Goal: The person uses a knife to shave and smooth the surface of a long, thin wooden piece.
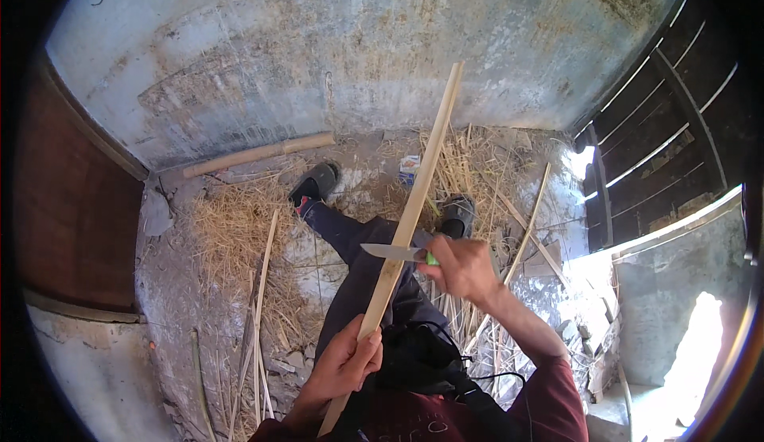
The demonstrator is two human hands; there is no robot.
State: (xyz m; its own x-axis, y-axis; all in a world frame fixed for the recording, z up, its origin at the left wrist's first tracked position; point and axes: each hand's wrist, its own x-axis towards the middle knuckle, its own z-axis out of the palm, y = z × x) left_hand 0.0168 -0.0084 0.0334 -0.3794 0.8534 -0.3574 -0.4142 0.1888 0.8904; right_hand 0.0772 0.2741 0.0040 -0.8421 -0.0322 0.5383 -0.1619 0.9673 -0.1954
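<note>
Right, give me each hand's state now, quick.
Left hand: closed around the lower part of the bamboo strip.
Right hand: closed on the knife, whose blade lies across the strip.

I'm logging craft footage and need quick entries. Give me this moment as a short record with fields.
setting: dirt floor strewn with straw, plastered wall behind
left hand: grips the lower part of a long bamboo strip
right hand: holds a knife, blade laid across the strip
posture: seated, legs stretched out, dark slippers
nearby: thick bamboo pole by the wall, loose split strips
</note>
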